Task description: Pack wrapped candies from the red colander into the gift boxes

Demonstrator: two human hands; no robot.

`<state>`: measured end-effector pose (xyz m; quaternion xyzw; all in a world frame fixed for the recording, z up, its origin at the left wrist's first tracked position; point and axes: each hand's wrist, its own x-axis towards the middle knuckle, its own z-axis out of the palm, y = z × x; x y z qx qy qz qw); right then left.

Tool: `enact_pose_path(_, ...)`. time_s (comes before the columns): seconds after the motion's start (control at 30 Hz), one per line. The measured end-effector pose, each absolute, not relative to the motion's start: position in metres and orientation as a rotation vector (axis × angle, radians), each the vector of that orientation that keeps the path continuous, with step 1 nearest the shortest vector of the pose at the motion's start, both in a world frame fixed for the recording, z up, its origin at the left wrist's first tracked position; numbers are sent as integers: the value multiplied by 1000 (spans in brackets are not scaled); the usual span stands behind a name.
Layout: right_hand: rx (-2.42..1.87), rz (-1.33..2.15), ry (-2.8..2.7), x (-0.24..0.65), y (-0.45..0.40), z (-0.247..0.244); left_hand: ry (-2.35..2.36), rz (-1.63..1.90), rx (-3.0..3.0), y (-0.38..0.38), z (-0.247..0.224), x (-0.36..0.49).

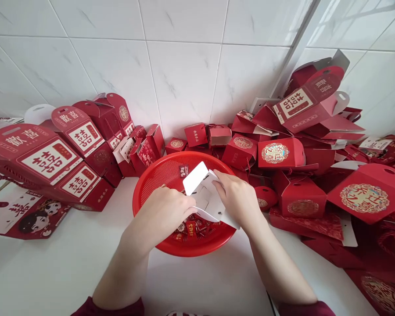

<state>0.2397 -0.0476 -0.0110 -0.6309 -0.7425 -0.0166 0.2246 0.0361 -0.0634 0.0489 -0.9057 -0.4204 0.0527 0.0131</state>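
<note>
A: Where does the open white-lined box lie from your hands?

B: Between them, above the red basket. Your right hand grasps its right wall. Your left hand is curled at its left, fingertips by the near flap; I can't tell whether they pinch it.

A: Which hand of yours is nearer, and how does the box slant?

B: Your right, wrapped against it. As far as it shows, the box slants from far left to near right, mouth upward.

A: And what's beneath and around you?

B: Small packets lie in the basket, which sits between the near edge of your worktop and its back edge along the tiled wall. Red boxes crowd the left side; a looser pile of cartons fills the right, up to the back right corner.
</note>
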Motion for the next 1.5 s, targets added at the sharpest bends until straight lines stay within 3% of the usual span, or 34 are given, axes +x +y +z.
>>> enact_pose_path(0.13, -1801, 126, -2085, 243, -44, -8, -1391, 126, -2836, -62, 50, 35)
enact_pose_path(0.27, -1566, 364, -2005, 251, -37, -10, -1593, -22, -2891, -56, 54, 26)
enact_pose_path(0.6, -1520, 306, -1890, 271, -35, -8, -2093, 116, -2842, -8, 28, 4)
enact_pose_path(0.9, -1463, 675, -2498, 262, -37, -15, -2074, -234, -2623, -10, 31, -5)
enact_pose_path(1.03, -1522, 575, -2769, 253, -29, -26, -1989, -259, -2810, 3, 19, -9)
enact_pose_path(1.27, -1826, 340, -2686, 256, 7, -21, -2076, -243, -3048, 13, 14, -18)
enact_pose_path(1.5, -1843, 545, -2783, 249, 38, -47, -2271, -133, -2878, 22, 6, -22)
